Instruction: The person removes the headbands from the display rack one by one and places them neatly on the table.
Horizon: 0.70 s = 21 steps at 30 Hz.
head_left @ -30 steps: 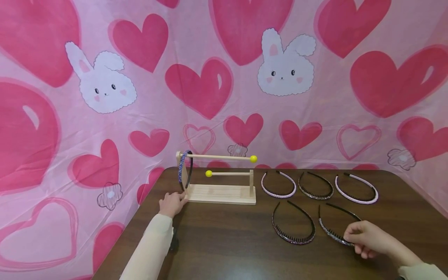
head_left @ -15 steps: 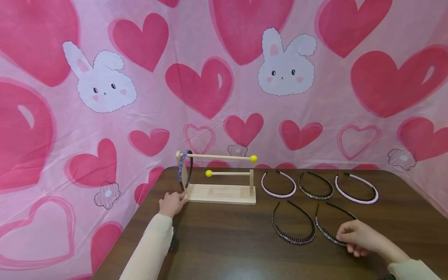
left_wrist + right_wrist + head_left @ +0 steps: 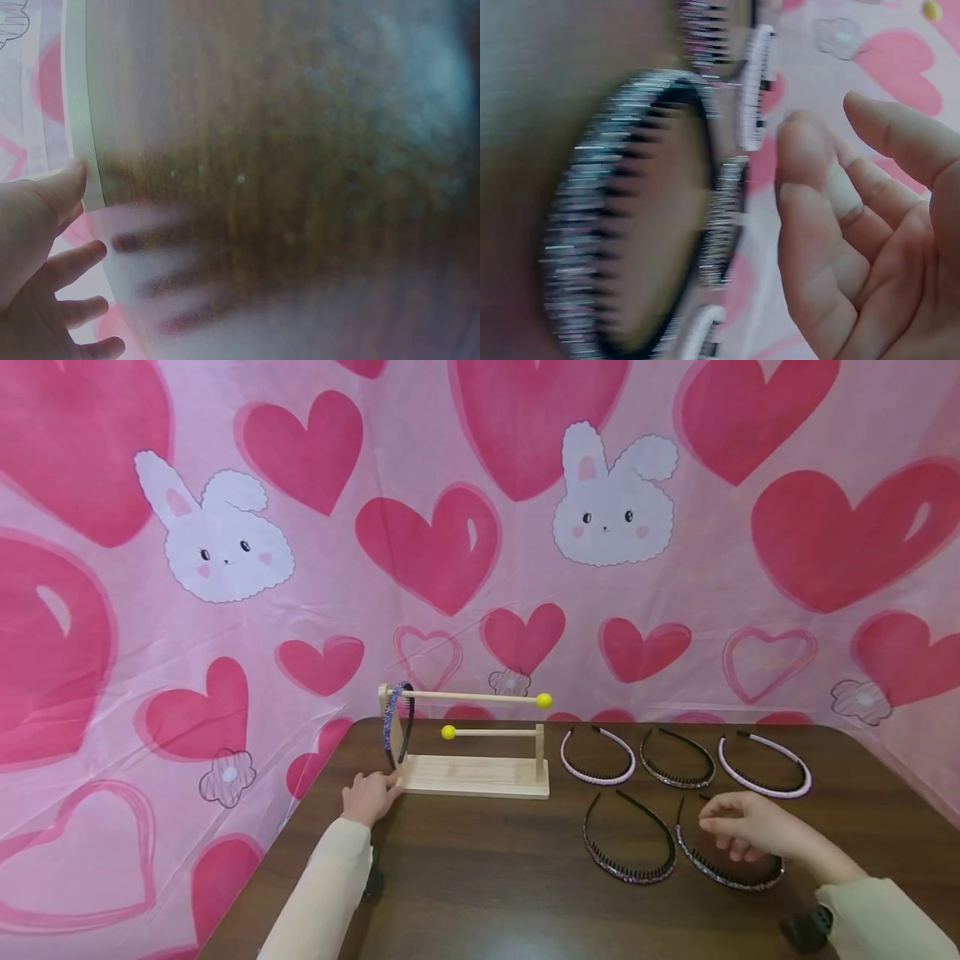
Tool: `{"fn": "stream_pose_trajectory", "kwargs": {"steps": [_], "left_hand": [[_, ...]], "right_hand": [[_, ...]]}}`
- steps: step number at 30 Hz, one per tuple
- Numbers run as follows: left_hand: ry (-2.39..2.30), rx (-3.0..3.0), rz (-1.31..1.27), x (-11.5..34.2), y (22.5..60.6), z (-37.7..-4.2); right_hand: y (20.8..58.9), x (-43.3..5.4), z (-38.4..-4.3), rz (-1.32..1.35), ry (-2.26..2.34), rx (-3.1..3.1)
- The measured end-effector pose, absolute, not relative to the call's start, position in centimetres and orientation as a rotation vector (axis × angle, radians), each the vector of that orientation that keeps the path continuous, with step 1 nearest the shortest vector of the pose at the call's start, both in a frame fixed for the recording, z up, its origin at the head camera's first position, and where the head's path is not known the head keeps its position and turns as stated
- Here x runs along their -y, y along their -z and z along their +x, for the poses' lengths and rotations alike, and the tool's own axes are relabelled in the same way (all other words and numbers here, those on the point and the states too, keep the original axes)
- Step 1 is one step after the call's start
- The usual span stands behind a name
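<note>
In the head view my left hand (image 3: 369, 798) is at the left end of a wooden headband stand (image 3: 472, 779). In the left wrist view its thumb and forefinger pinch the corner of the pale wooden base (image 3: 88, 150), the other fingers spread. A blue glittery headband (image 3: 390, 723) hangs on the stand's upper rod at the left. My right hand (image 3: 753, 827) hovers over a silvery glitter headband (image 3: 723, 875) with black teeth, holding nothing; in the right wrist view the thumb stands apart from the loosely bent fingers. Part of this headband is hidden behind the hand.
Left of the silvery one lies a dark glitter headband (image 3: 637, 877). Behind are a white-pink headband (image 3: 592, 777), a brownish glitter headband (image 3: 678, 781) and another white-pink headband (image 3: 780, 792). Yellow balls cap the stand's upper rod (image 3: 472, 697) and lower rod (image 3: 495, 732). A heart-print cloth (image 3: 517, 560) hangs behind.
My right hand shifted the silvery headband slightly left, then let go and rose up and away from it. The left hand and the stand have stayed put.
</note>
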<state>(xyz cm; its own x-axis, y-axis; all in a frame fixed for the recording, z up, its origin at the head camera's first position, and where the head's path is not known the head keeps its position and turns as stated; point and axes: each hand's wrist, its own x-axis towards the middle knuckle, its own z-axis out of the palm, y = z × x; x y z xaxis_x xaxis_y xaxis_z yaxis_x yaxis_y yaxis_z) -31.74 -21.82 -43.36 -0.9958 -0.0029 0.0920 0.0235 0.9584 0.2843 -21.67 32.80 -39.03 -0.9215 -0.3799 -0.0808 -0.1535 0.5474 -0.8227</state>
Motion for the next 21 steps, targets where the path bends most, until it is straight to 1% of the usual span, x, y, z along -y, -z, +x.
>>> {"fn": "stream_pose_trajectory", "kwargs": {"steps": [5,11,21], "left_hand": [[0.431,3.012,-0.016,21.7,43.5,-31.8],[0.432,3.01,-0.011,21.6,43.4,-31.9],[0.429,3.006,-0.003,21.7,43.3,-31.7]], "right_hand": [[35.7,-31.7,-23.0,-0.533,1.326,-2.558],[31.7,-29.6,-24.7,-0.567,1.245,-2.634],[28.3,-25.8,-28.1,-0.652,1.215,-2.706]]}}
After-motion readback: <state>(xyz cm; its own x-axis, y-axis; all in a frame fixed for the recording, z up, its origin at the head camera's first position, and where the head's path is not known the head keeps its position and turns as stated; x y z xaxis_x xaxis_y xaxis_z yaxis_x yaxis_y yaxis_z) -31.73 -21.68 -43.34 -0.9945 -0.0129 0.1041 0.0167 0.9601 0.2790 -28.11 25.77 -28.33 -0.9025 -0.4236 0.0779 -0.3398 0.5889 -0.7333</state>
